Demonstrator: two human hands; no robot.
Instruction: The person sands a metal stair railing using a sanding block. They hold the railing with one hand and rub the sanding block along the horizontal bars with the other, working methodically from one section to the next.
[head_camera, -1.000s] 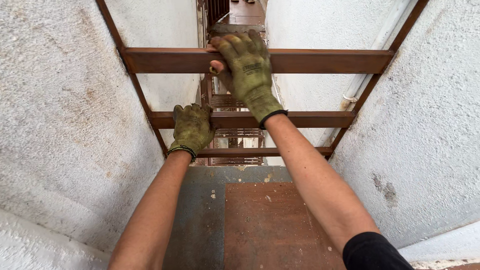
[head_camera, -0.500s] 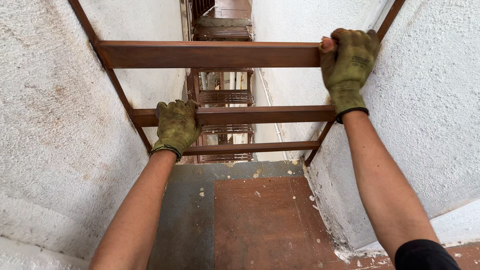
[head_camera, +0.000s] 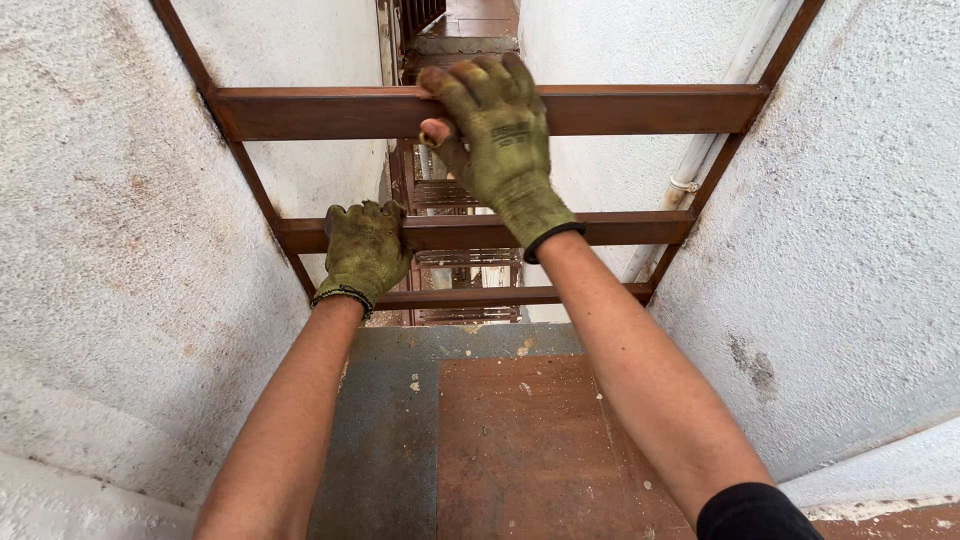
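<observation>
Both gloved hands, left (head_camera: 364, 250) and right (head_camera: 495, 130), clenched, arms outstretched.

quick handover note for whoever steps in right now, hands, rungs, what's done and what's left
Left hand: gloved, closed around the middle rung, near its left end.
Right hand: gloved, grip closed on the top rung, about mid-span.
The brown metal ladder runs between two rough white walls; a third rung sits below the left hand.
Done: both hands set on separate rungs.
Left: third rung untouched.
</observation>
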